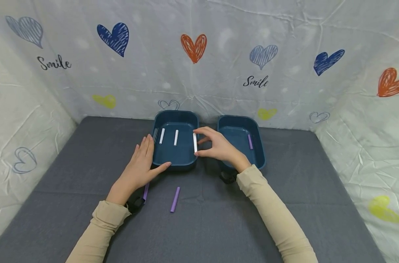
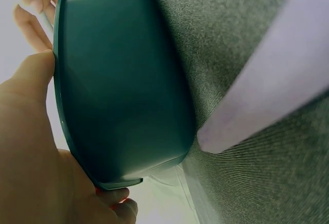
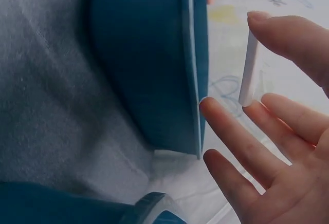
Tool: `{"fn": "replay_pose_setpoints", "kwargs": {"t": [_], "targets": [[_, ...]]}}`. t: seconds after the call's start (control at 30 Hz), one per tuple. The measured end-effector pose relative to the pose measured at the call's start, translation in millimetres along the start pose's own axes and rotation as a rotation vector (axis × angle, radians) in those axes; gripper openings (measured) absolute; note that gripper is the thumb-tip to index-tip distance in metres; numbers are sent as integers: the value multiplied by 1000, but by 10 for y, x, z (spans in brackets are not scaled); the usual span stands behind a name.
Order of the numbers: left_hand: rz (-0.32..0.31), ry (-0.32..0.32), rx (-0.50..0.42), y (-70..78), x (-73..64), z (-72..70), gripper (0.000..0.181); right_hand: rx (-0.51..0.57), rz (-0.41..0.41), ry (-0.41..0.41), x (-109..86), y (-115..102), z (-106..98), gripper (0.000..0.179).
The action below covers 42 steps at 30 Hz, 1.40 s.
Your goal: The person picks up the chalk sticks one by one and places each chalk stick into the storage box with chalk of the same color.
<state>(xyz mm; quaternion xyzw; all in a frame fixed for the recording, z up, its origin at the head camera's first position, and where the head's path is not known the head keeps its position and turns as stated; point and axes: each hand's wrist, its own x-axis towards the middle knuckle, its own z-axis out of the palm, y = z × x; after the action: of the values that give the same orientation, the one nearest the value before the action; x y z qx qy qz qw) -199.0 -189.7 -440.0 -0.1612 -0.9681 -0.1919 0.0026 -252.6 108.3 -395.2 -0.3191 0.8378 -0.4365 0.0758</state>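
Nearest you, at the lower centre of the frame, a purple stick (image 1: 175, 199) is lying on the grey cloth (image 1: 199, 237); just left of it, a second purple stick (image 1: 146, 191) is lying partly hidden by your left wrist. Your left hand (image 1: 137, 166) is spreading wide, fingers straight along the left side of the left tray (image 1: 183, 159), thumb resting on its near rim. Inside, two white sticks (image 1: 176, 137) are lying apart, left and centre. Your right hand (image 1: 218, 146) is pinching another white stick (image 1: 195, 142) by its two ends, thumb at the near one, at the tray's right edge. It is looking like chalk: probably light, stiff, dry and a little dusty, likely to snap if bent or dropped. Gripping the ends seems workable if you are pressing gently; the middle of the barrel would probably be surer. Right of centre, the right tray (image 1: 230, 138) is holding one purple stick, leaning toward its right wall. Farthest, the heart-printed backdrop (image 1: 225, 36) is hanging across the upper frame.
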Motion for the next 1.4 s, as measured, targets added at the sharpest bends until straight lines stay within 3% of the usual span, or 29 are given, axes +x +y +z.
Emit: {"fn": "replay_pose_setpoints", "kwargs": {"t": [0.47, 0.8, 1.07, 1.4], "targets": [[-1, 3, -11, -3, -1, 8, 113, -136, 34, -53, 239, 5, -23, 71], [8, 4, -3, -13, 17, 15, 112, -208, 106, -79, 472, 13, -46, 72], [12, 3, -7, -19, 9, 21, 112, -258, 190, -113, 626, -23, -41, 71], [10, -5, -4, -31, 20, 25, 112, -356, 336, -219, 841, -183, -37, 69]]}}
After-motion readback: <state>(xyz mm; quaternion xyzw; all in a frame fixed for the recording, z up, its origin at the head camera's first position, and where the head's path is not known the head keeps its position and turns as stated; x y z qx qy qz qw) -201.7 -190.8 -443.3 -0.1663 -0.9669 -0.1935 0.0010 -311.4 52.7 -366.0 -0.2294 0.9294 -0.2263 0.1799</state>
